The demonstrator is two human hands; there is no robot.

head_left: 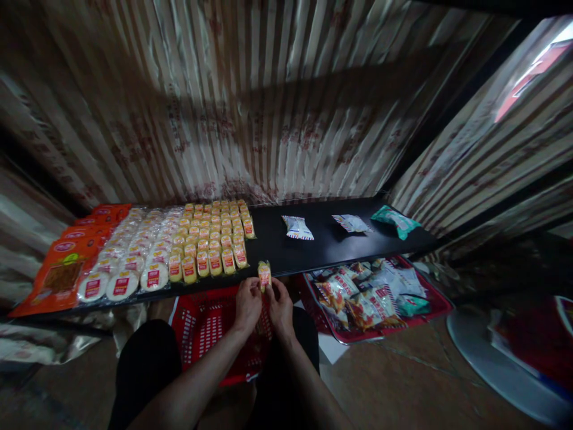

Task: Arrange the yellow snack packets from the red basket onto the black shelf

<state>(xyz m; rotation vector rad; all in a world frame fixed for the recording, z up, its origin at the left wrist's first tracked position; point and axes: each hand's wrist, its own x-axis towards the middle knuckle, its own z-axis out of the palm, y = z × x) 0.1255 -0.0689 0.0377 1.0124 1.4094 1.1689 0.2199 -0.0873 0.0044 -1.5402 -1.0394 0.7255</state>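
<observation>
Between the fingertips of my left hand (249, 303) and my right hand (280, 306) is a small wrapped yellow snack cake (264, 276). It is upright, label facing me, at the front edge of the black shelf (286, 258). Both hands pinch its lower part from either side. To the left, rows of matching wrapped yellow cakes (203, 263) lie on the shelf. Beyond them come round white wrapped cakes (122, 285) with red labels, then orange packets (60, 269) at the far left end.
Below my hands stands a red basket (197, 322) between my knees. A second red basket (441, 304) holds several snack bags (373, 307). On the shelf's right lie two white packets (298, 227) (352, 223) and a green packet (396, 221). Striped sheeting (268, 119) hangs behind.
</observation>
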